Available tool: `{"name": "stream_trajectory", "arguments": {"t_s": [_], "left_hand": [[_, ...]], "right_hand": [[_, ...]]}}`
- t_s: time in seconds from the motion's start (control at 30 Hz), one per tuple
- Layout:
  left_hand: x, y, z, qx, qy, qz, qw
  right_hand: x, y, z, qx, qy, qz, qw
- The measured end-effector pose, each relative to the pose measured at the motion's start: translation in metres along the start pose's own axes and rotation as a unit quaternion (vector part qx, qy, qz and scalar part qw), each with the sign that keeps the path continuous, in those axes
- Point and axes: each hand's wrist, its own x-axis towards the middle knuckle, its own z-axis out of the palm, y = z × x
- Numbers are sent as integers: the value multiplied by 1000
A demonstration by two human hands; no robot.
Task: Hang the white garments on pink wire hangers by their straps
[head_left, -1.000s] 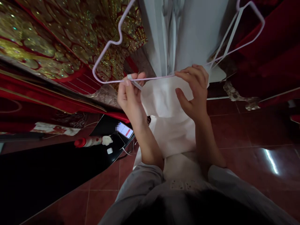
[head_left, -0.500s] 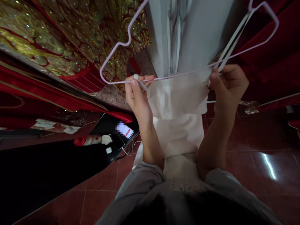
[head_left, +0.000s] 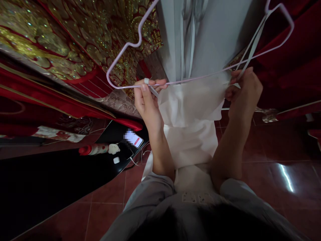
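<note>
A thin lilac clothes hanger spans the upper middle, its lower bar running between both hands. My left hand is closed on the bar near its left corner, a pale strap looped over the fingers. Below the bar hangs a white cloth garment, in front of my body. At its upper right corner my right hand has its fingers curled round a white strap. That strap runs up to the notch at the hanger's right shoulder. The right fingertips are partly hidden.
Gold-sequined red garments hang at the left, dark red cloth at the right. A black table at lower left bears a lit phone, a red-capped bottle and a small white case. Red tiles cover the floor.
My right hand has turned and shifted slightly along the strap, its fingers now curled round it. The hanger's right end has moved a little left. My left hand has barely moved.
</note>
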Motion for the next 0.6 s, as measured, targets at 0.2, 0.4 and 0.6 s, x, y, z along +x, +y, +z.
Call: {"name": "stream_trajectory", "arguments": {"t_s": [0.2, 0.4, 0.6], "left_hand": [[0, 0, -2, 9, -8, -1, 1000], [0, -1, -3, 24, -14, -6, 1000], [1, 0, -4, 3, -9, -12, 1000]], "right_hand": [[2, -2, 0, 25, 28, 11, 999], [-11, -27, -2, 16, -81, -31, 996], [23, -56, 9, 69, -165, -170, 969]]}}
